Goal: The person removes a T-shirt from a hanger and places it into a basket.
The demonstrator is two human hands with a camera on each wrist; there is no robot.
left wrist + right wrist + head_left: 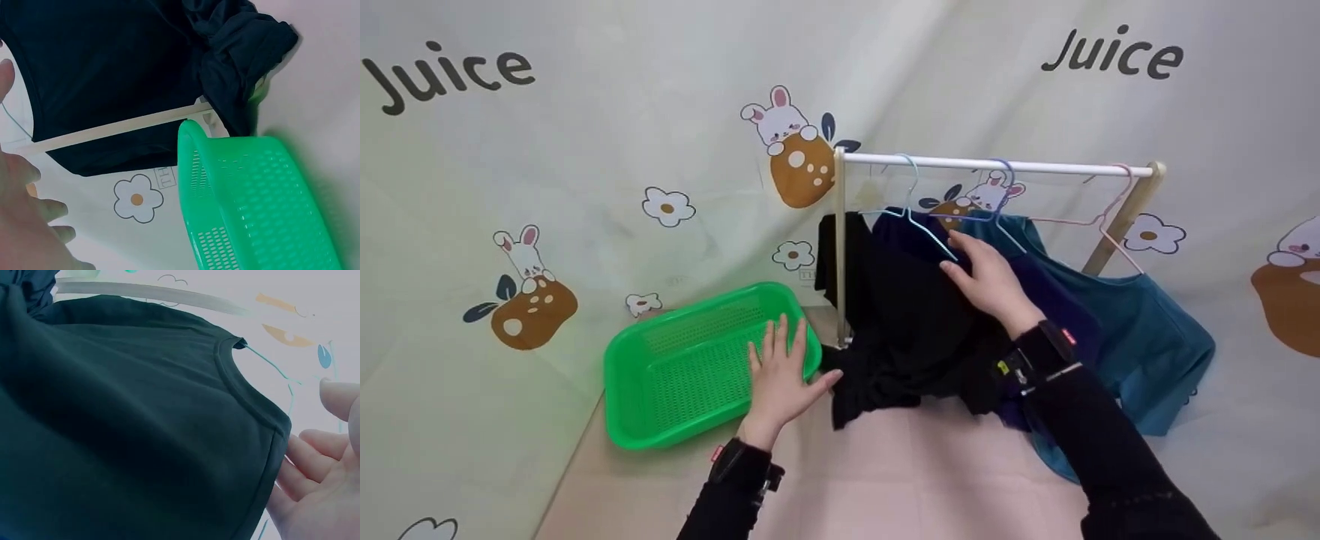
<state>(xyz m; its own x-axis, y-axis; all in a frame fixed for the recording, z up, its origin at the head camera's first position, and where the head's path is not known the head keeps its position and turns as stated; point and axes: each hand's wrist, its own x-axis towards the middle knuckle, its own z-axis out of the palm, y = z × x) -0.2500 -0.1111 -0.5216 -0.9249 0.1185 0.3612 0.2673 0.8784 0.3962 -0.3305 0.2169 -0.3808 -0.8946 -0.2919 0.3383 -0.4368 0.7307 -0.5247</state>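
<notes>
Garments [1144,322] — three, on rack [952,163]; hanging seemingly done, adjusting perhaps remaining. Black shirt [919,330]: rack's left end. Right hand [991,281] before rack, left hand [780,376] left of it — fingers apart, gripping nothing.

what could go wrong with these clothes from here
The black shirt could slip off its thin light blue hanger if the right hand, by its shoulder, tugs it. The shirt's bunched lower part sits close to the green basket, so moving the basket might catch it. Sliding the hanger along the white rail might bump the purple hanger.
</notes>
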